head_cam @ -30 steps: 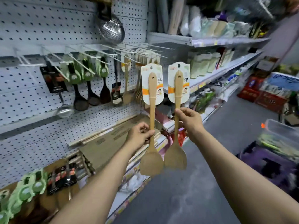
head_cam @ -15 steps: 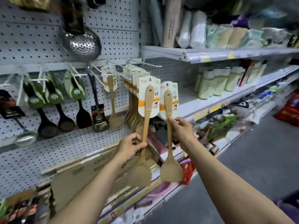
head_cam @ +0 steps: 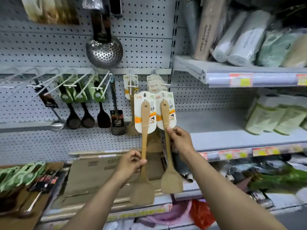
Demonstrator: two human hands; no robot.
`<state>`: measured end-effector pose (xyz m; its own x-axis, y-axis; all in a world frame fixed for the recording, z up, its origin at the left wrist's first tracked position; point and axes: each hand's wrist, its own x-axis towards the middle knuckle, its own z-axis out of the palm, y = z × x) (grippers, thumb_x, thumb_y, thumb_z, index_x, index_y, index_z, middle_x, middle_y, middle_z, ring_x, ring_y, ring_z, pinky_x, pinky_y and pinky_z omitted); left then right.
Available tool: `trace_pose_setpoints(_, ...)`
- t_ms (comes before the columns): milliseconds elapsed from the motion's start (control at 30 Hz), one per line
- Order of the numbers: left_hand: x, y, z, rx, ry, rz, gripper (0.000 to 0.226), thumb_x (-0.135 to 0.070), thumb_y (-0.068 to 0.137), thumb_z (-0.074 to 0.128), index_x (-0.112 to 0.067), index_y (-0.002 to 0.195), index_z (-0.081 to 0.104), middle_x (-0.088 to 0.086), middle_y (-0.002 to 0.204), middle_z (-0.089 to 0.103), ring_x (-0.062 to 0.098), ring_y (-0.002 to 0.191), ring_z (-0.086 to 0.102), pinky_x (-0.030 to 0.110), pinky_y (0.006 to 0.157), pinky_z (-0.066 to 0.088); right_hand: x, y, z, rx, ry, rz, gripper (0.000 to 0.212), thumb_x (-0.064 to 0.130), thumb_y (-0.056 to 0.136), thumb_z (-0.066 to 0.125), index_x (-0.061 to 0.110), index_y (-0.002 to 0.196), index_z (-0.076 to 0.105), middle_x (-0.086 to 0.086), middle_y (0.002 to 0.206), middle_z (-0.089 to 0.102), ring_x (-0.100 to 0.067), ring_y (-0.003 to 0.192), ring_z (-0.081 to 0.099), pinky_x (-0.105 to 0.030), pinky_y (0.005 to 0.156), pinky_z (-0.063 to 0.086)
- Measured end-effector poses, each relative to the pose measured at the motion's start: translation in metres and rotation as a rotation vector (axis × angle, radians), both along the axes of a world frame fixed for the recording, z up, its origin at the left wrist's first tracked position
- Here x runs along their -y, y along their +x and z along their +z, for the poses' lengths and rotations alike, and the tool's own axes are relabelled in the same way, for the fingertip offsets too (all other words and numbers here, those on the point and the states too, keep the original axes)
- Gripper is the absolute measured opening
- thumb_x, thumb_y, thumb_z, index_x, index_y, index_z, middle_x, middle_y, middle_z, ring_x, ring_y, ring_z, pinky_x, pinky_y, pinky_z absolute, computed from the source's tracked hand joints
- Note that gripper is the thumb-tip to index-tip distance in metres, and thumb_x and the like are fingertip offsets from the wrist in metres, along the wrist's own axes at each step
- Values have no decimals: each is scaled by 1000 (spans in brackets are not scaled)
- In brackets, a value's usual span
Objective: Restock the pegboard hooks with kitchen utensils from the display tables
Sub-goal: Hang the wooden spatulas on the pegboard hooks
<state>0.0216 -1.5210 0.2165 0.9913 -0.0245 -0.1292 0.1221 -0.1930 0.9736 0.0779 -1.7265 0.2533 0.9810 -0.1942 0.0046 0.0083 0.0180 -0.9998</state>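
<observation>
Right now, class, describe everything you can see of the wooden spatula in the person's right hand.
The right spatula looks like pale wood: a slim handle with a hole near the top and a flat, broad blade at the bottom. It is held upright, blade down, before the pegboard. A white card with an orange band and cartoon face sits behind its upper handle. The right hand pinches the handle just below the card.

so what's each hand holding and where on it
Each grips a carded wooden spatula by its handle: the left hand low on the left spatula, the right hand higher, just under the card, on the right spatula.
</observation>
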Motion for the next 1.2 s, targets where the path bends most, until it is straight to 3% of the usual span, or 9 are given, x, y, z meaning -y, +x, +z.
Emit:
trace_pose_setpoints(67,0,4,1,3,6,30,17,-5,84,72,-11,78,58,2,77,65,17,76,64,32,70,56,-2,11,-5,6,32,18,35,33,92,70,-2,87,65,-10,75,63,-22,69,54,-39,66,48)
trace_pose_setpoints(400,6,29,0,31,-2,67,15,-7,84,73,-11,77,60,-1,70,66,14,72,66,28,66,56,-7,58,-14,-37,38,45,24,34,91,71,10,89,73,-6,87,76,-19,77,68,-45,85,58)
trace_pose_setpoints(533,7,38,3,33,-4,70,14,-7,84,72,-9,79,60,-2,70,66,8,67,65,21,62,52,-9,77,-15,-73,59,39,21,33,92,70,13,94,73,-6,93,77,-25,87,72,-46,89,59)
trace_pose_setpoints(700,9,42,2,49,-25,64,13,-5,85,71,-5,81,58,-9,65,68,6,63,63,21,59,51,-10,85,-13,-107,78,75,21,30,91,71,11,100,73,-11,101,76,-22,86,70,-46,90,58)
trace_pose_setpoints(833,15,40,-3,52,-37,65,15,-4,84,72,-8,78,58,-8,65,68,11,68,63,25,63,53,-4,89,-7,-134,-46,65,23,33,90,72,13,100,71,-8,101,75,-19,87,69,-27,74,58)
trace_pose_setpoints(967,22,37,-9,50,-54,53,21,-5,82,74,-12,74,57,5,71,62,14,67,62,31,67,55,3,86,15,-26,-161,-200,21,41,89,69,21,95,71,4,95,72,-18,94,66,-25,78,46)
trace_pose_setpoints(1100,35,36,-13,61,-58,17,23,-2,81,74,-12,74,56,0,65,58,14,64,59,32,66,53,-3,77,47,197,18,-84,33,56,80,67,25,89,73,5,90,76,-17,93,70,-34,85,55)
trace_pose_setpoints(1200,45,37,-15,67,-36,1,21,-2,81,75,-12,75,57,7,71,60,20,70,61,36,69,55,-5,73,64,284,34,-32,24,44,84,73,21,91,74,2,87,75,-13,83,69,-30,78,56)
